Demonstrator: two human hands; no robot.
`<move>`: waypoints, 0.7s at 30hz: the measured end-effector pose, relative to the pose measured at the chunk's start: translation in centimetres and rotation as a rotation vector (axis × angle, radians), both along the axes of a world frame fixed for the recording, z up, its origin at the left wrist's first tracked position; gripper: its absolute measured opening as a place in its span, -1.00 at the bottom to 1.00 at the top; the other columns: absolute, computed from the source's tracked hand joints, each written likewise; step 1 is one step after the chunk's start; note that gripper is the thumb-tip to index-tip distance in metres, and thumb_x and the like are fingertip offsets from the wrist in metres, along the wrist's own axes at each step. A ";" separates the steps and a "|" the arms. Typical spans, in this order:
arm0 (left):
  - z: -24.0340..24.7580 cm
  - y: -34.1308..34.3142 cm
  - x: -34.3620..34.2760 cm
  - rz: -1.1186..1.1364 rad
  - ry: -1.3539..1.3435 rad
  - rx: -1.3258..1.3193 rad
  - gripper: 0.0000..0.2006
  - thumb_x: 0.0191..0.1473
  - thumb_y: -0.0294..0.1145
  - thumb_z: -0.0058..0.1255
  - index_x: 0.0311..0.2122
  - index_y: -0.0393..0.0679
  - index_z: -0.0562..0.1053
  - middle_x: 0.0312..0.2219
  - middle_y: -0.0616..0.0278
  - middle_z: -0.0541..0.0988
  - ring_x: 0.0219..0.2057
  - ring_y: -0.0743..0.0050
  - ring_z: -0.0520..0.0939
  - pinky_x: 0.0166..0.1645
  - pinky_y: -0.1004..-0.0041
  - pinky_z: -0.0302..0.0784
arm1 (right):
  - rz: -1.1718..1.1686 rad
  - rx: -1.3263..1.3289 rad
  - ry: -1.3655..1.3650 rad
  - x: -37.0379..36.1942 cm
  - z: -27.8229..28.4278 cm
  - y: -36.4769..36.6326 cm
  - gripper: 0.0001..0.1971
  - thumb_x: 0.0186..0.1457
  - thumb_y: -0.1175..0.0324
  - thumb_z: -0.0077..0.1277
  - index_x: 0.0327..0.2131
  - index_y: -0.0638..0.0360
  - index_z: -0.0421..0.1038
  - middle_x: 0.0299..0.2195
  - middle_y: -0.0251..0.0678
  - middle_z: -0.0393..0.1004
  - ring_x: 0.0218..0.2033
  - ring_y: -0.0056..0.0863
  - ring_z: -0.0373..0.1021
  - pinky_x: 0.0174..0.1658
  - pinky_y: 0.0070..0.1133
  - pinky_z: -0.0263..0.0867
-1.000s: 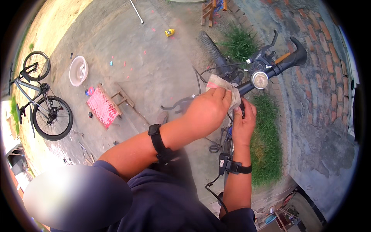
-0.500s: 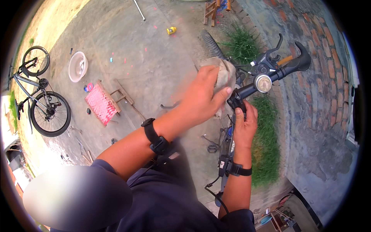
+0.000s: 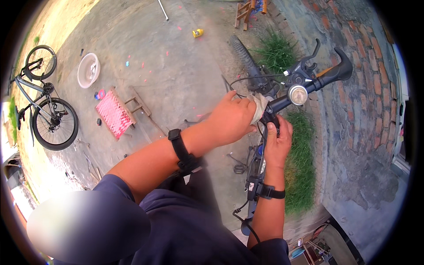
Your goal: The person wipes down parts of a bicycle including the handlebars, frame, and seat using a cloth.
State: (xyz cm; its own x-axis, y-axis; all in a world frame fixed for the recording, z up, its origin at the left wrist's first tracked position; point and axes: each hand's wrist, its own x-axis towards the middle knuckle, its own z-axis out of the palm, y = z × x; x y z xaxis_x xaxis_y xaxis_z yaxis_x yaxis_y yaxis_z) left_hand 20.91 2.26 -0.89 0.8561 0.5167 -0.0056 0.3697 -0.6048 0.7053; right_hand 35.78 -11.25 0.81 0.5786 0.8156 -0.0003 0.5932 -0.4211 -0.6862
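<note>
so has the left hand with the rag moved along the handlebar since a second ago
Yes. The left hand and rag went up toward the front tyre, then came back down onto the handlebar near the round bell.

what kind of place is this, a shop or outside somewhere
Outdoors, probably a yard or a courtyard at a home: a bare concrete floor, a brick wall with grass along its foot, and a second bicycle parked in the open.

an outdoor yard used for bike repair: bare concrete ground (image 3: 176,75) beside a brick wall (image 3: 366,101). well left of the wall a second bicycle (image 3: 46,106) stands, with a pink stool (image 3: 115,114), a white basin (image 3: 88,70) and grass (image 3: 300,163) at the wall's foot.
</note>
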 end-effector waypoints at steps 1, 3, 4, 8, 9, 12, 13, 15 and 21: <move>0.1 -1.2 -1.4 0.037 -0.044 0.170 -0.65 -0.12 -0.35 0.22 -0.14 -0.08 0.50 -0.16 0.04 0.58 -0.17 -0.01 0.62 0.07 0.17 0.43 | -0.011 0.007 0.011 -0.1 -0.1 0.0 -0.67 0.20 0.30 0.09 0.00 0.21 0.46 -0.08 -0.16 0.43 -0.03 -0.28 0.38 0.06 -0.43 0.30; 0.0 -2.9 -4.4 0.050 -0.151 0.295 -0.63 -0.19 -0.42 0.19 -0.15 -0.06 0.50 -0.12 0.10 0.57 -0.16 0.04 0.62 0.07 0.16 0.43 | -0.023 0.007 -0.012 0.3 -0.4 -0.3 -0.66 0.20 0.30 0.09 0.00 0.22 0.46 -0.08 -0.16 0.43 -0.04 -0.29 0.38 0.07 -0.44 0.29; 0.0 -3.5 -6.0 0.029 -0.214 0.251 -0.61 -0.21 -0.44 0.18 -0.15 -0.05 0.50 -0.10 0.12 0.56 -0.14 0.05 0.61 0.06 0.16 0.44 | -0.026 0.007 -0.025 0.4 -0.4 -0.4 -0.66 0.20 0.29 0.09 0.00 0.22 0.46 -0.09 -0.16 0.43 -0.04 -0.30 0.38 0.07 -0.44 0.29; 1.4 -4.1 -11.7 -0.336 0.093 -0.242 -0.63 -0.06 -0.49 0.06 -0.06 -0.18 0.47 -0.05 0.06 0.55 -0.01 -0.04 0.57 0.07 0.18 0.48 | 0.003 -0.003 -0.036 0.0 0.1 -0.1 -0.65 0.22 0.26 0.08 0.01 0.23 0.45 -0.10 -0.18 0.44 -0.06 -0.30 0.39 0.06 -0.45 0.29; 1.8 -4.2 -11.7 -0.164 0.040 -0.243 -0.61 -0.06 -0.48 0.07 -0.04 -0.19 0.46 -0.03 0.04 0.54 0.01 -0.05 0.55 0.07 0.19 0.48 | -0.001 0.006 -0.037 0.0 -0.1 -0.2 -0.65 0.23 0.26 0.08 0.01 0.23 0.45 -0.11 -0.18 0.45 -0.07 -0.31 0.39 0.06 -0.45 0.29; 2.3 -3.7 -9.7 0.226 -0.185 -0.158 -0.57 -0.05 -0.48 0.06 0.02 -0.17 0.45 0.05 0.02 0.49 0.06 -0.07 0.52 0.09 0.17 0.48 | -0.029 0.022 -0.044 0.2 -0.7 -0.6 -0.65 0.23 0.24 0.08 0.00 0.25 0.45 -0.12 -0.18 0.46 -0.08 -0.31 0.39 0.05 -0.45 0.29; 2.3 -3.0 -7.4 0.292 -0.292 -0.074 -0.55 -0.04 -0.50 0.05 0.04 -0.15 0.44 0.07 0.03 0.48 0.08 -0.04 0.51 0.11 0.14 0.46 | -0.029 0.020 -0.035 0.2 -0.8 -0.4 -0.65 0.24 0.24 0.08 0.00 0.25 0.45 -0.12 -0.18 0.46 -0.08 -0.31 0.40 0.05 -0.45 0.29; 1.5 -3.5 -4.4 0.313 -0.361 0.089 -0.52 -0.03 -0.52 0.04 0.08 -0.14 0.43 0.12 0.03 0.44 0.13 0.00 0.48 0.16 0.11 0.42 | -0.022 0.014 -0.027 0.1 -0.8 -0.2 -0.65 0.23 0.23 0.08 -0.01 0.26 0.45 -0.13 -0.18 0.46 -0.08 -0.31 0.40 0.04 -0.45 0.29; -2.4 -6.5 -6.4 0.023 -0.222 0.229 -0.50 0.00 -0.51 0.00 0.12 -0.19 0.40 0.22 0.08 0.34 0.27 0.08 0.34 0.29 0.13 0.32 | 0.029 0.012 -0.061 0.3 -0.1 -0.3 -0.64 0.23 0.21 0.10 -0.02 0.25 0.47 -0.14 -0.19 0.46 -0.09 -0.31 0.41 0.03 -0.46 0.30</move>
